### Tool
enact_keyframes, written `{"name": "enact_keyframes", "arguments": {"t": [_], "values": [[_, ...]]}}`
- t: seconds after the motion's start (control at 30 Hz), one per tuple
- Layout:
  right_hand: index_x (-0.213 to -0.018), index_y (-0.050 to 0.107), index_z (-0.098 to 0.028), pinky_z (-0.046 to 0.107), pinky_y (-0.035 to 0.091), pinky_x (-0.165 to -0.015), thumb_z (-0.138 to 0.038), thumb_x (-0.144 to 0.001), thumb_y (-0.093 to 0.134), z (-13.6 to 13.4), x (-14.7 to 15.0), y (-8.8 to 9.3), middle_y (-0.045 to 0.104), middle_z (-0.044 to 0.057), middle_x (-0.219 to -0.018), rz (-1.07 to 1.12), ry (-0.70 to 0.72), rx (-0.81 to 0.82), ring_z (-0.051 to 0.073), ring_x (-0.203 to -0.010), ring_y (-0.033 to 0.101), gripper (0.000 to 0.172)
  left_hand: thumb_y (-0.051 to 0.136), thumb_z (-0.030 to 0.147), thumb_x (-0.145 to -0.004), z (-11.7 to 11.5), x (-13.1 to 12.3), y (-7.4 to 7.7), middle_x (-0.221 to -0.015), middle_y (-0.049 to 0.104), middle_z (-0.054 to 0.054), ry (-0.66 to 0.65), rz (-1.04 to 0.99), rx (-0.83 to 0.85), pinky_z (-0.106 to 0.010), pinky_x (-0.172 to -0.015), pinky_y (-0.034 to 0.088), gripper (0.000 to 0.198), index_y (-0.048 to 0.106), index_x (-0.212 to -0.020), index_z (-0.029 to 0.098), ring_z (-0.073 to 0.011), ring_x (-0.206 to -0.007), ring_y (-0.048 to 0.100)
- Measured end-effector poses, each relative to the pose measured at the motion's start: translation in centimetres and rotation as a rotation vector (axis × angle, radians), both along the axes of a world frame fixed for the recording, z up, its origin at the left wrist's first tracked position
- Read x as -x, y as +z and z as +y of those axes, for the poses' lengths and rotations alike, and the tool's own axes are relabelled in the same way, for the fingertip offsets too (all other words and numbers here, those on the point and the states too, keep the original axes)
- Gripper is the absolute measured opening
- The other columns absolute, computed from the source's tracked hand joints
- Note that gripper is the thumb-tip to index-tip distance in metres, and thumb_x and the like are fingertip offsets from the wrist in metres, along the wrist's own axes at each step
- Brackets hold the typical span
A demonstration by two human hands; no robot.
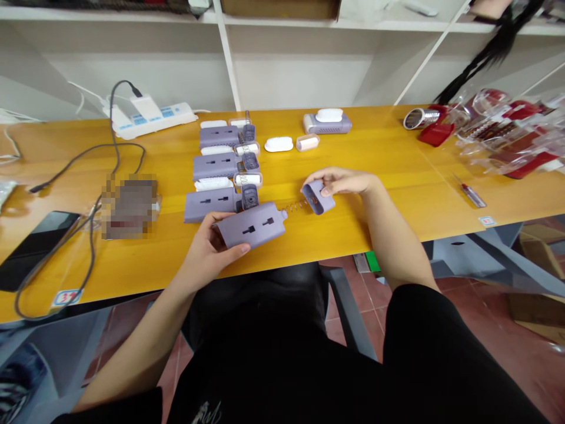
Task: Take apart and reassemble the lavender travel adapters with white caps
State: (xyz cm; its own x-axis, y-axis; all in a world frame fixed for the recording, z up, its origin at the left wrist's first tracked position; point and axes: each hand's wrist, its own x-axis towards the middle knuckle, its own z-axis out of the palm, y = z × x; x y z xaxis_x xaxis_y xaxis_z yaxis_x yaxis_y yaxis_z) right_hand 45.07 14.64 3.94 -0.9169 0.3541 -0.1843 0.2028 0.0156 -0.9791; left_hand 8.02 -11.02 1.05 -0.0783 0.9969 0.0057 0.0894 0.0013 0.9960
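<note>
My left hand is closed round the near end of a purple plastic housing with two keyhole-like slots in its face. In my right hand is a short purple end cap, its hollow side turned toward me. Between the two parts stretches a thin coil spring, by the narrow tip of the housing. Just beyond my left hand, several similar purple housings lie in a column, each beside a small purple cap and white and clear parts.
A white oval piece and a clear-covered piece lie farther back, before a purple unit. On the left are a power strip, cables and a phone. A screwdriver and bagged red parts lie right.
</note>
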Motion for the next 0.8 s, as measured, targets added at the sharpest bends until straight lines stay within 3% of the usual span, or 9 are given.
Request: {"name": "enact_keyframes", "arguments": {"t": [0.13,0.33,0.43,0.57,0.7,0.8], "values": [[-0.135,0.082,-0.014,0.022,0.065,-0.076,-0.035,-0.094,0.095,0.9,-2.3,0.4,0.089,0.007,-0.114,-0.016,-0.095,0.058,0.012,-0.08,0.078,0.048,0.11,0.053,-0.069,0.5,2.0,0.6,-0.099,0.077,-0.003,-0.047,0.07,0.063,-0.036,-0.078,0.065,0.078,0.064,-0.125,0.025,-0.0245,-0.088,0.077],[-0.121,0.083,-0.014,0.024,0.069,-0.071,-0.035,-0.092,0.093,1.5,-4.5,0.6,0.09,0.005,-0.102,0.022,-0.231,0.117,0.016,-0.076,0.081,0.037,0.111,0.058,-0.068,0.6,2.2,0.2,-0.113,0.085,-0.009,-0.214,0.111,0.202,-0.049,-0.086,0.073,0.082,0.069,-0.131,0.027,-0.0344,-0.102,0.085],[-0.119,0.082,-0.013,0.025,0.069,-0.07,-0.034,-0.092,0.092,1.7,-4.2,0.2,0.09,0.006,-0.1,0.026,-0.229,0.139,0.016,-0.073,0.08,0.036,0.105,0.065,-0.076,0.8,1.9,0.6,-0.13,0.083,-0.012,-0.254,0.283,0.092,-0.057,-0.101,0.073,0.079,0.072,-0.138,0.028,-0.0374,-0.117,0.084],[-0.12,0.082,-0.012,0.025,0.069,-0.07,-0.032,-0.09,0.093,1.4,-3.3,0.0,0.09,0.009,-0.107,0.085,-0.215,0.14,0.016,-0.075,0.081,0.038,0.097,0.071,-0.084,1.0,1.7,1.4,-0.145,0.075,-0.012,-0.291,0.647,-0.123,-0.061,-0.125,0.061,0.076,0.078,-0.143,0.028,-0.0392,-0.136,0.076],[-0.129,0.081,-0.012,0.025,0.071,-0.078,-0.032,-0.092,0.094,0.8,-2.3,-0.1,0.09,0.01,-0.111,0.214,-0.209,0.136,0.016,-0.084,0.083,0.044,0.092,0.075,-0.088,0.8,1.5,1.5,-0.157,0.073,-0.013,-0.303,0.722,-0.118,-0.062,-0.131,0.056,0.089,0.068,-0.161,0.029,-0.0412,-0.146,0.072],[-0.134,0.08,-0.015,0.024,0.07,-0.085,-0.03,-0.09,0.097,0.4,-1.4,-0.5,0.09,0.011,-0.121,0.243,-0.208,0.138,0.017,-0.096,0.085,0.05,0.09,0.075,-0.091,0.5,1.4,1.1,-0.157,0.075,-0.013,-0.263,0.725,-0.135,-0.063,-0.13,0.056,0.085,0.067,-0.159,0.029,-0.0405,-0.146,0.072]]}}
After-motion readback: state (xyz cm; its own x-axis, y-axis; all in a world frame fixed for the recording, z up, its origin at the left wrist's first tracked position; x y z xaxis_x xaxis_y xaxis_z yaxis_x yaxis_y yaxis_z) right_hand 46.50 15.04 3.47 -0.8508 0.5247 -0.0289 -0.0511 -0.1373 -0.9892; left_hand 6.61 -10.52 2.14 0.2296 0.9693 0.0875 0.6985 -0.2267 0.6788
